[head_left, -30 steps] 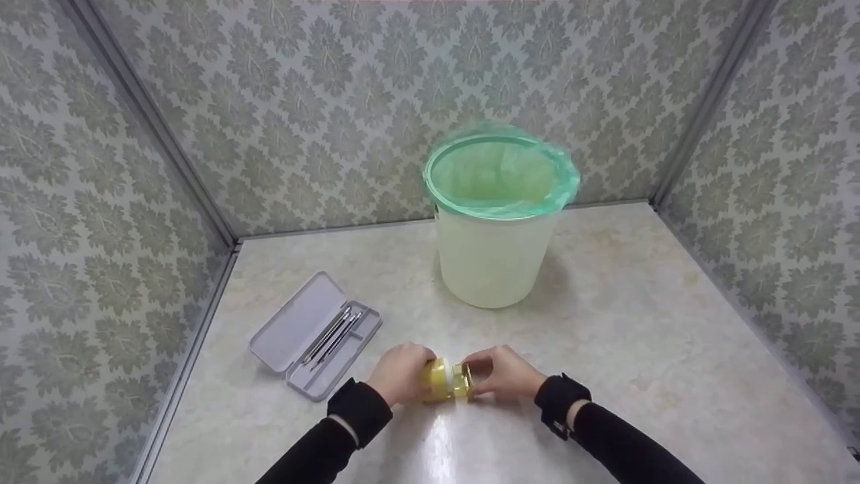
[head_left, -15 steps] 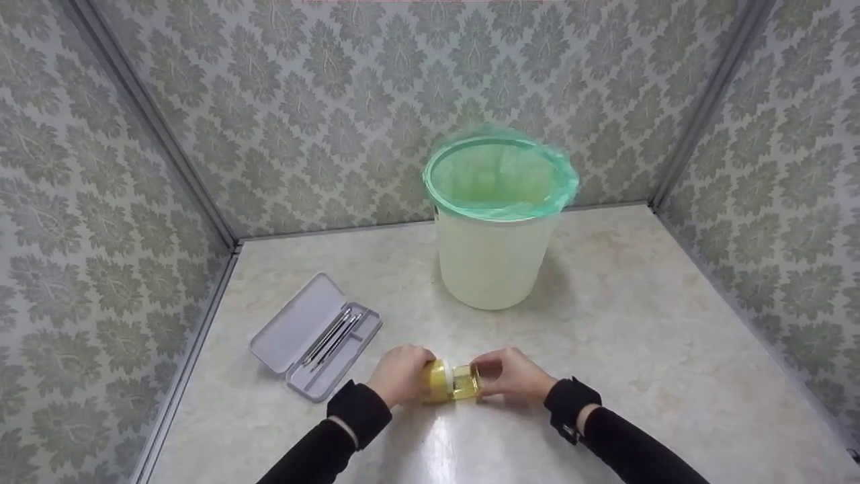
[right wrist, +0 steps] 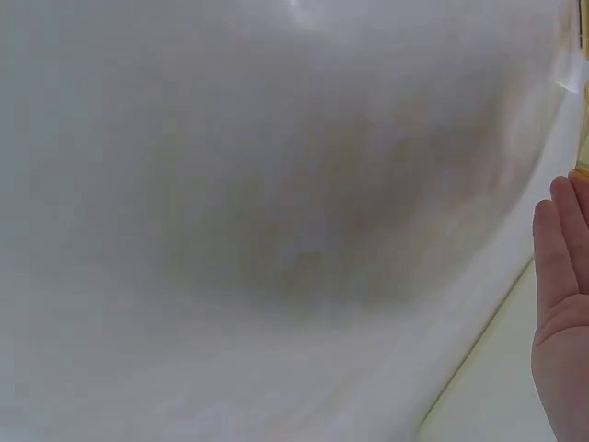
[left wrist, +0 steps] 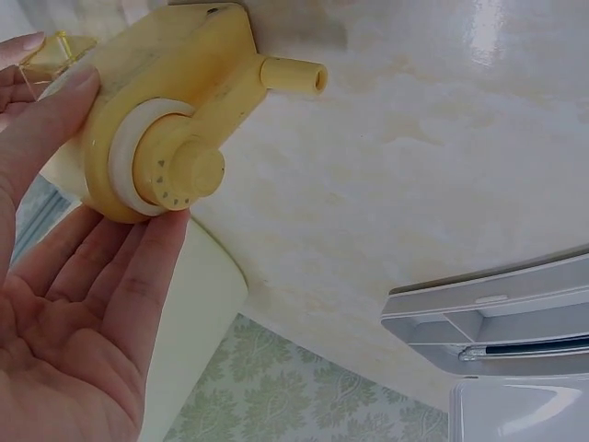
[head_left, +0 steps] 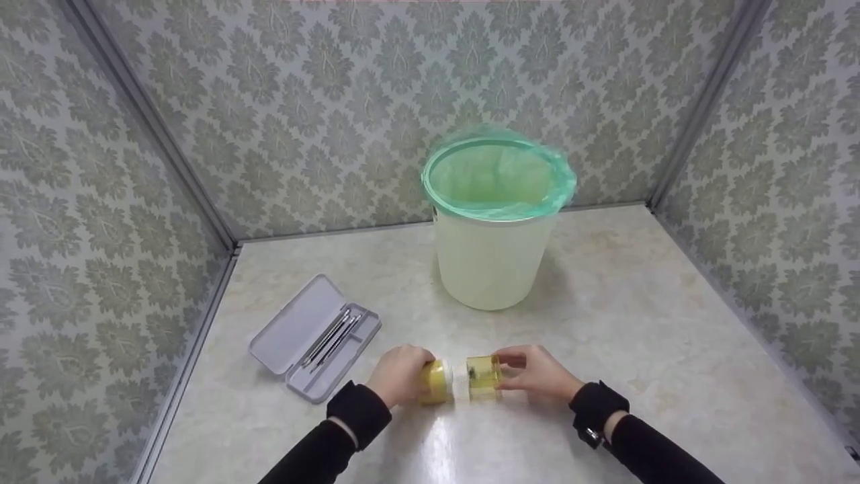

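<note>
My left hand (head_left: pixel 401 374) grips a yellow hand-crank pencil sharpener (head_left: pixel 437 382) lying on its side on the table. In the left wrist view, the crank handle and round dial of the sharpener (left wrist: pixel 184 69) show, with thumb and fingers on either side of the body. To its right, my right hand (head_left: pixel 535 374) pinches the end of a see-through yellow shavings drawer (head_left: pixel 484 378), with a small dark bit visible in it. A gap with a pale part lies between drawer and body. At the right wrist view's edge, only part of the right hand (right wrist: pixel 563 304) shows.
Behind the hands stands a pale bin (head_left: pixel 494 262) lined with a thin green bag (head_left: pixel 564 178). An open grey pencil case (head_left: pixel 295 326) with several pencils (head_left: pixel 332 339) lies left of the hands. Patterned walls (head_left: pixel 369 101) border the table.
My right hand has moved to the right with the drawer, drawing it away from the sharpener body. The left hand has kept its grip in the same place.
</note>
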Tool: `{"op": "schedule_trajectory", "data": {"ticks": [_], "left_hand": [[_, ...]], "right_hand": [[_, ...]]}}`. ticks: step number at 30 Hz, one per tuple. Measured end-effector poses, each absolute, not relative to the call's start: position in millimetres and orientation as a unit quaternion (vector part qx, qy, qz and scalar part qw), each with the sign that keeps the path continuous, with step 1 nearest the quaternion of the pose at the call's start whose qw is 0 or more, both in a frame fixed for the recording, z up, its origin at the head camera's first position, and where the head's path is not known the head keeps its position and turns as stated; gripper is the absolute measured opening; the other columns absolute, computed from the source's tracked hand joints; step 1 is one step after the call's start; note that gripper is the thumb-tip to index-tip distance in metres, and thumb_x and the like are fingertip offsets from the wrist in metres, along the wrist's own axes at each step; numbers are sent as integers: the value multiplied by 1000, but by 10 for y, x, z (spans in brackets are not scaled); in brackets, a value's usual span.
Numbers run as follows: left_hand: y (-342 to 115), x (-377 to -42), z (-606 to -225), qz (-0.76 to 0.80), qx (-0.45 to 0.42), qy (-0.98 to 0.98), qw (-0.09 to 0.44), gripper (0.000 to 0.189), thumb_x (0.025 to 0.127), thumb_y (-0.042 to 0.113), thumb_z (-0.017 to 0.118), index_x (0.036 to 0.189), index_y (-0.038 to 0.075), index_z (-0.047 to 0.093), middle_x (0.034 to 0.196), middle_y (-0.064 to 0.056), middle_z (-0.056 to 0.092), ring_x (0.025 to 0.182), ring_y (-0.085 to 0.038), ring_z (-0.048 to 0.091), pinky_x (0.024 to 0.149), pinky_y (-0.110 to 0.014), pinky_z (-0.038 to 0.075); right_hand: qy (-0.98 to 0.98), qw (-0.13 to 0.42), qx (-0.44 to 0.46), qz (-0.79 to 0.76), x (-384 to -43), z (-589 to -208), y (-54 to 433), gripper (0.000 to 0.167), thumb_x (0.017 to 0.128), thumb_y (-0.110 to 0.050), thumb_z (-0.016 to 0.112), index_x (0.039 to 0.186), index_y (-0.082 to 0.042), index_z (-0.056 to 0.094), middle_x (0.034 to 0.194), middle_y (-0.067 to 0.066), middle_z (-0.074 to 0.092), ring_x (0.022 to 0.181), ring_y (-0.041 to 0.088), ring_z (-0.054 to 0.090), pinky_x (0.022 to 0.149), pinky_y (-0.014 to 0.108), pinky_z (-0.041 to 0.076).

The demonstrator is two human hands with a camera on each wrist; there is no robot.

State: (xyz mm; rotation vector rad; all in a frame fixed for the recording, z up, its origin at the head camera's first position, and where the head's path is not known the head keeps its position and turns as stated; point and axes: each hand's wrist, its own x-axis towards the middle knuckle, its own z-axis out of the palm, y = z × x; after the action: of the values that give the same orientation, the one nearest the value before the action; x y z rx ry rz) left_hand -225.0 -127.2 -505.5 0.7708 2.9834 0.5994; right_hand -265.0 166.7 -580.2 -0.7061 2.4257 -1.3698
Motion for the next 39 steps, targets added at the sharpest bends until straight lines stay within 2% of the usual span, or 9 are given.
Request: {"op": "schedule_trajectory", "data": {"ticks": [5,9,14,26,30,32,33,36,39], "left_hand": [[-1267,-2263,-5067,181,247,952,1,31,70,24,93,88,5,76,83,-7,77,72,-21,66,70,-35,55],[-1275,-2260,-5066,168,246,955,-2,28,70,16,91,92,4,77,88,-8,78,78,-24,70,76,-38,58],[-1287,-2244,-5052,164,242,956,0,33,67,6,89,98,4,77,93,-9,79,84,-27,73,79,-41,59],[-1266,-2239,-5052,174,244,954,2,27,68,8,88,93,4,77,90,-8,79,79,-26,72,77,-39,59],[-1265,-2234,-5058,177,243,954,3,27,68,9,88,93,4,77,89,-8,79,79,-25,71,76,-39,59],[-1266,-2235,-5056,177,241,954,5,27,68,8,88,92,5,77,88,-8,78,78,-25,71,76,-39,59],[-1267,-2236,-5056,176,241,954,7,27,68,7,88,93,4,77,88,-8,78,78,-25,71,76,-39,59],[-1266,-2238,-5043,170,241,955,8,27,68,4,86,94,5,77,89,-8,78,79,-25,71,78,-40,59],[-1263,-2244,-5036,169,246,954,2,25,67,3,85,91,4,76,87,-8,78,78,-24,70,75,-39,58]], "right_hand": [[835,107,-239,-484,-2595,-5597,1853,57,83,-17,85,130,7,64,128,26,70,121,43,67,106,49,52],[846,95,-219,-476,-2582,-5381,2011,57,84,-17,85,130,9,64,125,29,70,118,43,69,101,48,55],[864,76,-207,-452,-2584,-5055,2193,54,85,-18,84,129,6,65,125,28,70,118,42,69,98,42,58],[882,28,-199,-427,-2647,-4229,2492,56,85,-18,84,132,5,64,128,26,70,120,40,69,99,40,57],[888,8,-186,-420,-2723,-3977,2559,56,86,-20,83,132,6,64,129,28,69,120,41,69,96,31,59],[892,1,-181,-413,-2766,-3846,2581,57,86,-20,83,133,7,63,129,28,69,120,40,69,93,22,58],[895,-4,-178,-409,-2790,-3781,2592,57,86,-21,83,132,6,64,129,28,69,119,37,70,91,18,57],[900,-15,-165,-403,-2858,-3592,2630,58,86,-24,84,132,4,65,128,26,70,108,15,75,85,9,55],[904,-22,-151,-400,-2915,-3422,2679,60,86,-28,84,135,0,64,130,24,70,100,-7,69,82,7,53]]}}
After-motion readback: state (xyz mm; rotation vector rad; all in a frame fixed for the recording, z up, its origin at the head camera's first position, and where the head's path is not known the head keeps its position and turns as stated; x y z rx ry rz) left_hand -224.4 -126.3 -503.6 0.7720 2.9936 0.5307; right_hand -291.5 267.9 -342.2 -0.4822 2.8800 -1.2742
